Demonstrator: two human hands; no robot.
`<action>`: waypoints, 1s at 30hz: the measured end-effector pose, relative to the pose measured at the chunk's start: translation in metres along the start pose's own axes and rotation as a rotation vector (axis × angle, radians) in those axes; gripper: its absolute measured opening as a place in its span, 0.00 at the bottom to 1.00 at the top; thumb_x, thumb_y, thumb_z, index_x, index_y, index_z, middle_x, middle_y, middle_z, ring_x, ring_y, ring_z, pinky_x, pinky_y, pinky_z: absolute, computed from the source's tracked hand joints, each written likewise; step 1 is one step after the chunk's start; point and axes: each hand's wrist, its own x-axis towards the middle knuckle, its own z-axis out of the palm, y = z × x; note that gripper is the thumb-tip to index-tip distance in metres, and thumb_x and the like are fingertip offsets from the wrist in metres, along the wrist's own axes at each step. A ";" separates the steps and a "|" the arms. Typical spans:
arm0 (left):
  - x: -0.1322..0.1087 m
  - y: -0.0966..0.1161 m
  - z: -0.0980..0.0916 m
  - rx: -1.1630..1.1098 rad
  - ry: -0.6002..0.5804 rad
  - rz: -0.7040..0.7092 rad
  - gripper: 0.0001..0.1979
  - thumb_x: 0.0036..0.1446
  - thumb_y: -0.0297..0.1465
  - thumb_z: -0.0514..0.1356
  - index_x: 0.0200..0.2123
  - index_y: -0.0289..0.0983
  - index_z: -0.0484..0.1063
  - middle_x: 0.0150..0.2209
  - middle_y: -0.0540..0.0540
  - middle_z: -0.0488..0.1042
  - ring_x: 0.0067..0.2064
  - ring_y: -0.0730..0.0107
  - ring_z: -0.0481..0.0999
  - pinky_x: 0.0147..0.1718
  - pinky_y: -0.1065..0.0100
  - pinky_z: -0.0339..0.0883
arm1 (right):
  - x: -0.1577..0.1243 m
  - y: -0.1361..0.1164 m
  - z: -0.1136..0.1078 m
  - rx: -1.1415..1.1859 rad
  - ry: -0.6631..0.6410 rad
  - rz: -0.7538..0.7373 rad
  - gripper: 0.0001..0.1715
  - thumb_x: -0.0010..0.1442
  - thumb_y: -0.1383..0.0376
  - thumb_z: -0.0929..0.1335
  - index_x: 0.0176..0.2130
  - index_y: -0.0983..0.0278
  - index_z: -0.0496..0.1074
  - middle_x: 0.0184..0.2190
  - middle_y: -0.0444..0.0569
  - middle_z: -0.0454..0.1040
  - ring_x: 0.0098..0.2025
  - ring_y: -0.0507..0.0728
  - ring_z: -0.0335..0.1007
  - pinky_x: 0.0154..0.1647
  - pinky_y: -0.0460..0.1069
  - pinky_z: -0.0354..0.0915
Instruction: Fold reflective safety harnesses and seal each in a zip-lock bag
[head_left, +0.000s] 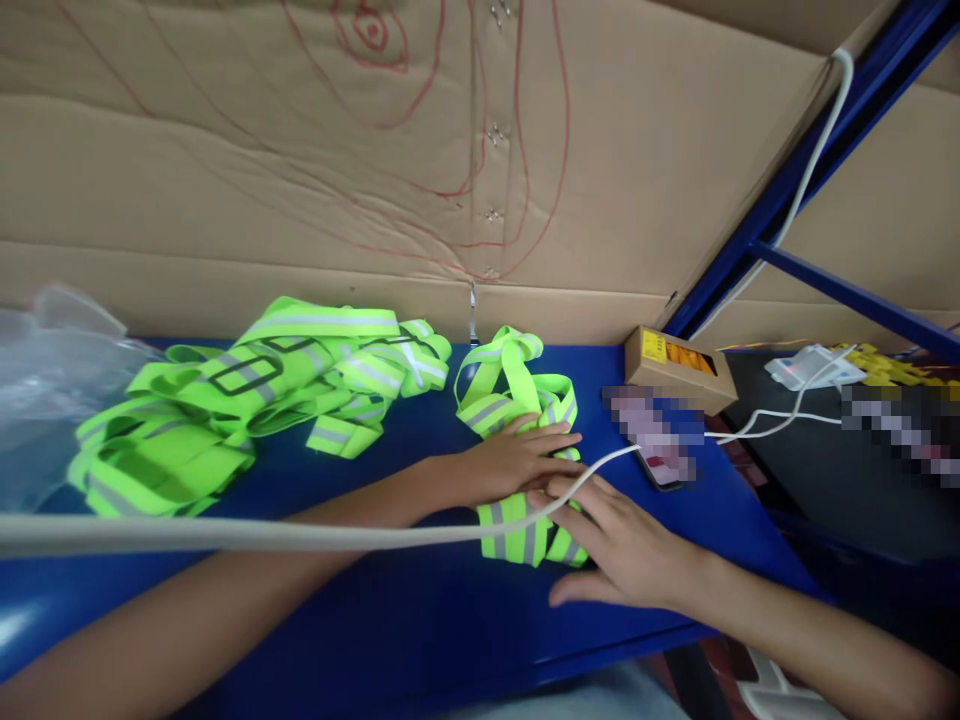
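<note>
A folded neon-green reflective strap vest [517, 400] lies on the blue table [420, 610], right of centre. My left hand [517, 458] rests flat on its middle, fingers stretched out to the right. My right hand [619, 545] lies flat on the vest's near end, fingers spread and pointing left toward the other hand. Neither hand grips anything. A white cable [300, 535] runs across in front of both hands.
A heap of more green reflective vests [247, 400] lies at the left, next to clear plastic bags [45, 370]. A small cardboard box [679, 368], a phone [660, 462] on the cable and a cardboard wall [300, 150] stand behind. A black surface lies at the right.
</note>
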 end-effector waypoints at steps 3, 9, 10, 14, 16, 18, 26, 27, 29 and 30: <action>-0.001 0.002 -0.008 -0.054 -0.002 -0.015 0.22 0.73 0.36 0.48 0.67 0.46 0.62 0.71 0.44 0.58 0.73 0.56 0.54 0.70 0.46 0.46 | -0.001 -0.003 0.001 0.000 -0.015 0.020 0.51 0.58 0.38 0.70 0.64 0.71 0.63 0.58 0.65 0.69 0.62 0.71 0.62 0.61 0.65 0.64; 0.000 0.006 -0.012 0.003 0.097 -0.015 0.21 0.75 0.35 0.44 0.65 0.44 0.64 0.68 0.45 0.65 0.70 0.59 0.61 0.68 0.49 0.47 | 0.003 -0.007 0.004 -0.010 -0.037 0.072 0.36 0.65 0.46 0.69 0.61 0.68 0.68 0.55 0.61 0.74 0.59 0.68 0.66 0.60 0.63 0.65; 0.000 0.006 -0.012 0.028 0.121 0.000 0.21 0.74 0.35 0.44 0.64 0.44 0.66 0.67 0.44 0.67 0.69 0.59 0.63 0.68 0.49 0.47 | 0.003 -0.008 0.005 -0.018 -0.043 0.063 0.35 0.66 0.48 0.69 0.61 0.68 0.68 0.54 0.61 0.74 0.59 0.67 0.67 0.60 0.63 0.65; 0.000 0.005 -0.015 0.142 0.190 0.088 0.19 0.73 0.34 0.46 0.61 0.42 0.69 0.58 0.42 0.74 0.63 0.59 0.68 0.68 0.48 0.42 | -0.002 -0.009 0.005 -0.058 -0.068 0.009 0.35 0.68 0.50 0.68 0.63 0.72 0.66 0.53 0.62 0.75 0.58 0.67 0.68 0.60 0.62 0.65; -0.001 0.002 -0.017 0.188 0.196 0.119 0.19 0.73 0.34 0.47 0.60 0.41 0.70 0.55 0.41 0.75 0.61 0.60 0.69 0.69 0.48 0.40 | -0.007 -0.012 0.003 -0.058 -0.101 -0.015 0.36 0.68 0.49 0.66 0.63 0.72 0.65 0.52 0.62 0.75 0.56 0.66 0.69 0.60 0.62 0.65; -0.002 -0.002 -0.018 0.241 0.190 0.135 0.18 0.72 0.36 0.48 0.58 0.40 0.70 0.51 0.41 0.75 0.59 0.59 0.70 0.69 0.47 0.39 | -0.013 -0.018 -0.001 -0.018 -0.141 -0.036 0.37 0.68 0.48 0.66 0.64 0.72 0.65 0.51 0.61 0.75 0.54 0.64 0.70 0.60 0.60 0.64; 0.001 -0.006 -0.020 0.280 0.161 0.084 0.16 0.72 0.36 0.47 0.40 0.37 0.72 0.37 0.44 0.73 0.42 0.62 0.70 0.61 0.52 0.54 | -0.010 -0.029 -0.026 0.289 -0.179 0.039 0.16 0.73 0.57 0.64 0.52 0.65 0.72 0.41 0.52 0.78 0.43 0.57 0.73 0.46 0.50 0.68; 0.001 -0.007 -0.020 0.273 0.163 0.079 0.16 0.72 0.36 0.47 0.39 0.37 0.72 0.37 0.44 0.73 0.42 0.62 0.70 0.61 0.53 0.55 | -0.005 -0.026 -0.028 0.333 -0.188 0.068 0.15 0.73 0.58 0.63 0.52 0.65 0.72 0.41 0.51 0.79 0.43 0.56 0.73 0.46 0.50 0.68; 0.001 -0.008 -0.021 0.262 0.166 0.068 0.17 0.72 0.38 0.46 0.40 0.38 0.72 0.38 0.44 0.73 0.42 0.62 0.69 0.61 0.53 0.55 | 0.007 -0.019 -0.032 0.420 -0.214 0.133 0.15 0.74 0.59 0.62 0.53 0.63 0.71 0.43 0.50 0.79 0.43 0.55 0.74 0.48 0.48 0.68; 0.001 -0.008 -0.021 0.258 0.167 0.063 0.17 0.72 0.38 0.46 0.41 0.38 0.72 0.39 0.44 0.73 0.43 0.61 0.69 0.61 0.53 0.55 | 0.013 -0.015 -0.032 0.453 -0.227 0.158 0.15 0.74 0.59 0.62 0.53 0.63 0.72 0.43 0.49 0.79 0.43 0.54 0.75 0.48 0.48 0.68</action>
